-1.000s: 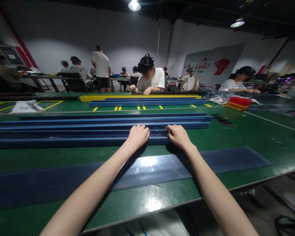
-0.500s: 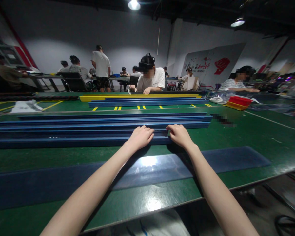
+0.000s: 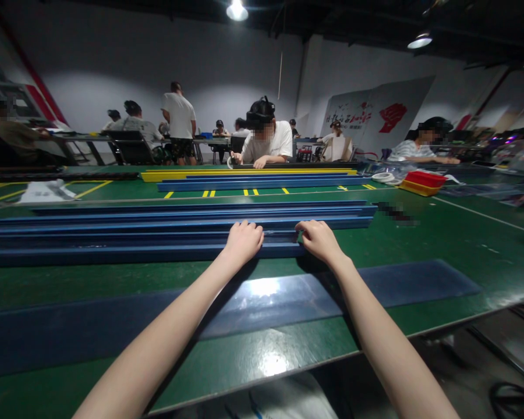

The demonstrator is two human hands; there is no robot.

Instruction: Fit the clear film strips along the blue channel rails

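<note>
A long blue channel profile [image 3: 126, 254] lies across the table in front of me, its open groove facing up. My left hand [image 3: 245, 241] is on the channel a little in from its right end, fingers curled over it and fingertips down in the groove. At the right end, my right hand [image 3: 318, 238] grips the channel with bent fingers. Whether a thin strip or film lies under the left fingertips cannot be made out. Several more blue profiles [image 3: 332, 222] rest just behind. Nearer to me, under my forearms, is a flat translucent blue strip [image 3: 402, 282].
The green table [image 3: 441, 238] has its front edge below my forearms. Farther back lie yellow profiles [image 3: 248, 173], a red bin [image 3: 424, 179] stacked on a yellow one, and white rolls [image 3: 383, 177]. A co-worker [image 3: 266, 137] leans over the far side.
My left hand has slid a little to the left along the channel, widening the gap between the hands. The right hand stays at the channel's end.
</note>
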